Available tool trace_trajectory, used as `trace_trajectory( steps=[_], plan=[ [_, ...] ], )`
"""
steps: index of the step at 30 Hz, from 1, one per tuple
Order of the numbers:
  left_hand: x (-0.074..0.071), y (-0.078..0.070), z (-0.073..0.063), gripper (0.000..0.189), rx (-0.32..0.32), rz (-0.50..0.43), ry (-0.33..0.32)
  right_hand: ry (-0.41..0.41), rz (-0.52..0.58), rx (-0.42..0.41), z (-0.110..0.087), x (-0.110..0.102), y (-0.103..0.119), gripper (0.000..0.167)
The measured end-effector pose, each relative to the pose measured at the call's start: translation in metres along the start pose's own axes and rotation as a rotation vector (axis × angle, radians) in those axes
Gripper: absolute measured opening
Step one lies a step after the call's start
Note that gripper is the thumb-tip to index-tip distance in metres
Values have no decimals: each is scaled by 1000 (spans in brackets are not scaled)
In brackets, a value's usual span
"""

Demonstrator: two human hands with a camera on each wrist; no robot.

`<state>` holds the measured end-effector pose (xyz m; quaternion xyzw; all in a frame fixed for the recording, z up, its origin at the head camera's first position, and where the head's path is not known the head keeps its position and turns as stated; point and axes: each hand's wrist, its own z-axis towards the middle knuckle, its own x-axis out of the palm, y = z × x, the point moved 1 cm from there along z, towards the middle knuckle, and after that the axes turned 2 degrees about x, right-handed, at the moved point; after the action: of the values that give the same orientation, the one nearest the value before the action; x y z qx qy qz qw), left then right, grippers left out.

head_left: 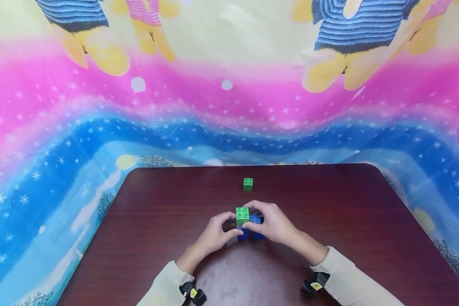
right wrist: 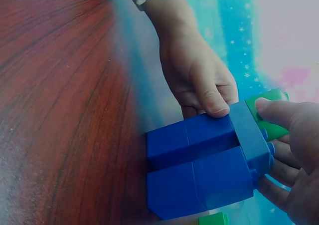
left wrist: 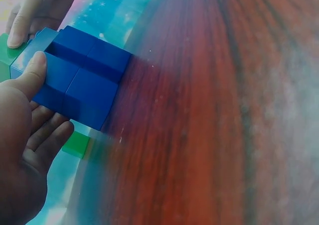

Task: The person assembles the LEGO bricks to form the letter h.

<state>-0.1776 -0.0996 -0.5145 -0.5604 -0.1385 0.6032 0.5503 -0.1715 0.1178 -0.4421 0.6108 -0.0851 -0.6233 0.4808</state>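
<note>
A blue toy brick structure [right wrist: 199, 175] stands on the table, with two side-by-side columns parted by a narrow gap and a blue brick [right wrist: 250, 135] laid across their tops. On that cross brick, at its left end in the head view, sits a green toy brick [head_left: 242, 213]. My right hand [head_left: 277, 223] pinches the green brick, thumb on its near side. Opposite, my left hand [head_left: 214, 234] holds the upper part of the left blue column, its thumb [left wrist: 35, 70] flat on the near face. Blue studs show beside the green brick.
Another green brick [head_left: 248, 184] stands farther back on the dark red wooden table [head_left: 168, 195]. A patterned cloth [head_left: 229, 110] hangs behind the table's far edge. Black wrist devices [head_left: 315, 284] are strapped over both pale sleeves.
</note>
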Motion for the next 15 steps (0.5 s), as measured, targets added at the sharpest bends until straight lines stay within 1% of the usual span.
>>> trace_trajectory(
  steps=[6, 10, 15],
  plan=[
    [0, 0, 0, 30, -11, -12, 2, -13, 20, -7, -2, 1, -1, 44],
    [0, -1, 0, 30, -16, -23, 7, -28, 31, -27, -4, 2, -6, 49],
    [0, -2, 0, 31, -11, -22, 4, -53, 34, -29, -10, 0, -12, 54]
  ],
)
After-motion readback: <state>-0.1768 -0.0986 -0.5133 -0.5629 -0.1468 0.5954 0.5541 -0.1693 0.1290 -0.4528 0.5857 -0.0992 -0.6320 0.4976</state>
